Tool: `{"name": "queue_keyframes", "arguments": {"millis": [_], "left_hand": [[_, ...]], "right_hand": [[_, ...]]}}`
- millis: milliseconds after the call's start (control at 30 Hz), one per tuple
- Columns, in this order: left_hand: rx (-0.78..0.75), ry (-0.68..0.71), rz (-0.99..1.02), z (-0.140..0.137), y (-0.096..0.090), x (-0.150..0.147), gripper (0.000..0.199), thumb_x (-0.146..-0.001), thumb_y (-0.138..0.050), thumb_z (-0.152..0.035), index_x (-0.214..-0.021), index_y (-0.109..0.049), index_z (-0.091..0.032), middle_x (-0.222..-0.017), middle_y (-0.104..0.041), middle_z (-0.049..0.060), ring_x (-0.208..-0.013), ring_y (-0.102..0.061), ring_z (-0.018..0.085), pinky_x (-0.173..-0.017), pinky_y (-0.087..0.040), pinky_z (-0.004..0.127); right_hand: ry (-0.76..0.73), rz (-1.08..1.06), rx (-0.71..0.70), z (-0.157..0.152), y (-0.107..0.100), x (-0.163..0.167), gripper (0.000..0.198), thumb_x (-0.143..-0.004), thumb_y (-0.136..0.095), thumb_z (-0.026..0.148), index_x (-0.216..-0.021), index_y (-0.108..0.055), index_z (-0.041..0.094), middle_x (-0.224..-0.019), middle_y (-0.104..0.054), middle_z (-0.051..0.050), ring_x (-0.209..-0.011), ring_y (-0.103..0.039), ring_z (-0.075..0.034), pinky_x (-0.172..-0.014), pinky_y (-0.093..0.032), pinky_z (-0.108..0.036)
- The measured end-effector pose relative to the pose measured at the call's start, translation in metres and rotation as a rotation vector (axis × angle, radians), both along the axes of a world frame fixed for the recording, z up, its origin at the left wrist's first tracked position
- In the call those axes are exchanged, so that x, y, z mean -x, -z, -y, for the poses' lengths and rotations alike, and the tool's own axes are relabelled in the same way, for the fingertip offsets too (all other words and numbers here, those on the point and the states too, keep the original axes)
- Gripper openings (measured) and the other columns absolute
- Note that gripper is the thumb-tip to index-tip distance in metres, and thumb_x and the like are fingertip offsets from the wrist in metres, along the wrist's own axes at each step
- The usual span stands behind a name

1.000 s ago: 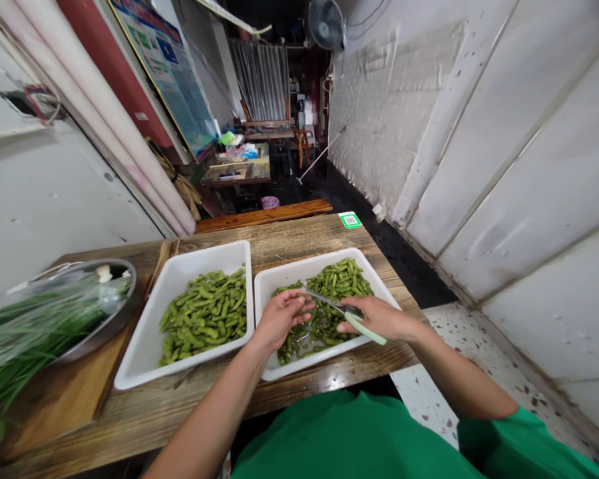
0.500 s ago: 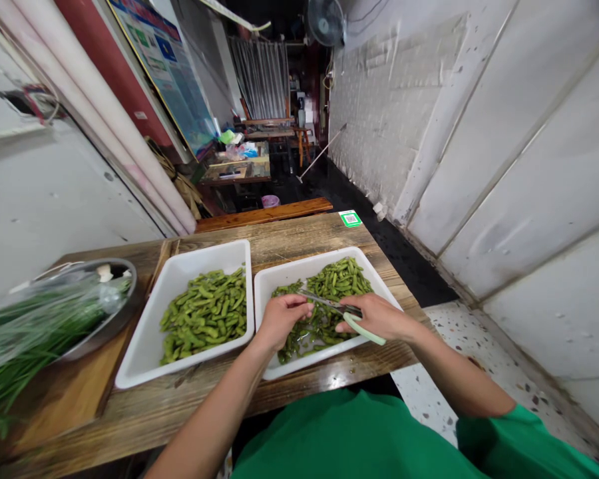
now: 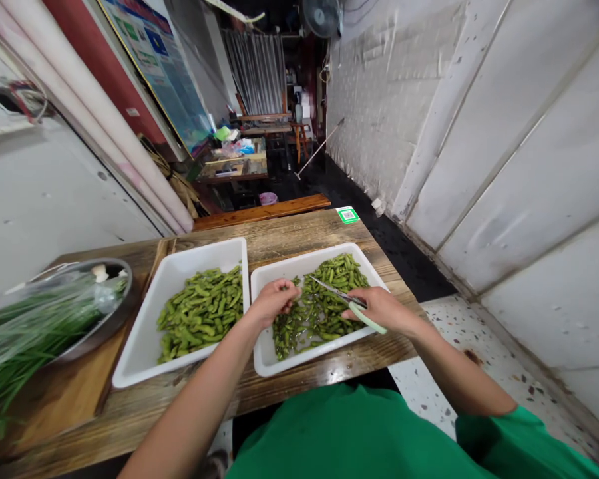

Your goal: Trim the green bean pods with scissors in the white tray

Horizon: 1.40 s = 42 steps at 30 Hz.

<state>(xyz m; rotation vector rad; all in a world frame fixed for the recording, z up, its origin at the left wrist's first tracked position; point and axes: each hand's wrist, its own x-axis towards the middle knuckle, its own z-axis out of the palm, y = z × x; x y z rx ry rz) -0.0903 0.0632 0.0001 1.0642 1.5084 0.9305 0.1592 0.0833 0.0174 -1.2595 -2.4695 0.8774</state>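
My right hand (image 3: 374, 307) grips a pair of scissors (image 3: 362, 313) with pale green handles, the blades pointing up and left over the right white tray (image 3: 259, 356). In that tray lie green soybean pods (image 3: 342, 273), with small trimmed bits toward its near left side. My left hand (image 3: 275, 299) hovers above the tray's left part, its fingers curled together; whatever they pinch is too small to make out. Beside it on the left, a second white tray (image 3: 140, 319) holds a heap of whole pods (image 3: 204, 306). Both trays rest on a wooden table (image 3: 279, 239).
A metal bowl (image 3: 92, 339) with bagged green stalks (image 3: 44, 326) stands at the left on a wooden board (image 3: 64, 406). A green QR-code card (image 3: 348, 214) lies at the table's far corner. Beyond are a bench (image 3: 264, 211) and another cluttered table (image 3: 234, 166).
My left hand has drawn back to the left, away from the scissors' blades. My right hand has shifted slightly right with the scissors still in it.
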Motion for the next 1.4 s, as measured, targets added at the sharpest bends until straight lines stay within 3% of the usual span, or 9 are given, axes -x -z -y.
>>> {"name": "queue_keyframes", "arguments": {"millis": [133, 233, 333, 433, 567, 633, 700, 1067, 1400], "left_hand": [[-0.153, 0.142, -0.485, -0.012, 0.019, -0.005, 0.012, -0.045, -0.069, -0.018, -0.049, -0.057, -0.018, -0.048, -0.051, -0.001, -0.054, -0.048, 0.013, -0.054, -0.034, 0.022], [-0.161, 0.131, -0.572, -0.016, 0.031, -0.011, 0.020, -0.041, -0.065, -0.003, -0.037, -0.051, -0.018, -0.040, -0.045, 0.000, -0.056, -0.050, 0.017, -0.058, -0.034, 0.024], [-0.152, 0.165, -0.541, -0.017, 0.036, -0.013, 0.023, -0.039, -0.063, 0.002, -0.036, -0.051, -0.018, -0.038, -0.044, -0.001, -0.053, -0.048, 0.015, -0.056, -0.033, 0.024], [-0.147, 0.201, -0.480, -0.015, 0.031, -0.011, 0.013, -0.044, -0.066, -0.008, -0.047, -0.058, -0.018, -0.044, -0.049, -0.002, -0.047, -0.044, 0.011, -0.051, -0.031, 0.021], [-0.004, 0.137, 0.053, -0.008, 0.014, -0.010, 0.022, -0.058, -0.065, -0.031, -0.074, -0.059, -0.016, -0.052, -0.049, -0.004, -0.043, -0.039, 0.006, -0.044, -0.030, 0.018], [0.059, 0.115, 0.322, -0.003, 0.006, -0.012, 0.026, -0.060, -0.065, -0.032, -0.077, -0.056, -0.014, -0.057, -0.051, -0.002, -0.045, -0.041, 0.005, -0.043, -0.031, 0.017], [0.066, 0.104, 0.447, 0.004, 0.001, -0.015, 0.026, -0.062, -0.065, -0.031, -0.077, -0.053, -0.014, -0.065, -0.055, 0.001, -0.049, -0.044, 0.004, -0.043, -0.032, 0.015], [-0.075, -0.105, 0.256, 0.016, 0.002, -0.022, 0.037, -0.053, -0.070, -0.031, -0.082, -0.059, -0.010, -0.064, -0.060, 0.002, -0.047, -0.045, 0.005, -0.043, -0.032, 0.018], [-0.110, -0.066, 0.137, 0.019, 0.003, -0.020, 0.031, -0.053, -0.069, -0.035, -0.072, -0.065, -0.011, -0.051, -0.054, -0.002, -0.043, -0.037, 0.005, -0.044, -0.029, 0.019]], "right_hand": [[0.013, -0.016, 0.008, 0.001, 0.003, 0.000, 0.041, -0.067, -0.051, 0.054, -0.086, -0.062, 0.019, -0.064, -0.059, -0.001, -0.058, -0.050, -0.013, -0.051, -0.031, -0.020], [0.019, -0.016, 0.021, 0.001, 0.003, 0.002, 0.041, -0.067, -0.051, 0.053, -0.086, -0.062, 0.019, -0.065, -0.059, -0.001, -0.059, -0.051, -0.014, -0.051, -0.031, -0.020], [0.011, -0.013, 0.030, 0.000, 0.003, 0.003, 0.041, -0.066, -0.052, 0.052, -0.086, -0.062, 0.018, -0.064, -0.059, -0.001, -0.060, -0.052, -0.014, -0.052, -0.032, -0.021], [0.013, -0.008, 0.027, 0.000, 0.003, 0.004, 0.042, -0.067, -0.051, 0.053, -0.088, -0.061, 0.018, -0.064, -0.058, -0.001, -0.060, -0.052, -0.015, -0.052, -0.032, -0.021], [0.003, -0.016, 0.020, 0.001, 0.003, 0.004, 0.043, -0.068, -0.050, 0.054, -0.092, -0.059, 0.019, -0.069, -0.060, -0.002, -0.062, -0.053, -0.015, -0.054, -0.033, -0.021], [-0.019, -0.012, 0.027, 0.001, 0.002, 0.005, 0.044, -0.068, -0.050, 0.054, -0.093, -0.059, 0.019, -0.073, -0.060, -0.003, -0.064, -0.053, -0.016, -0.055, -0.034, -0.022], [-0.041, -0.003, 0.030, 0.001, 0.001, 0.006, 0.045, -0.068, -0.050, 0.055, -0.093, -0.058, 0.018, -0.074, -0.061, -0.004, -0.065, -0.054, -0.016, -0.056, -0.034, -0.022], [-0.107, 0.022, 0.037, 0.006, -0.008, 0.011, 0.044, -0.068, -0.051, 0.054, -0.092, -0.058, 0.018, -0.072, -0.062, -0.004, -0.064, -0.055, -0.016, -0.056, -0.034, -0.021], [-0.103, 0.074, -0.018, 0.010, -0.008, 0.015, 0.052, -0.069, -0.050, 0.055, -0.106, -0.054, 0.019, -0.084, -0.063, -0.007, -0.068, -0.056, -0.018, -0.061, -0.037, -0.024]]}}
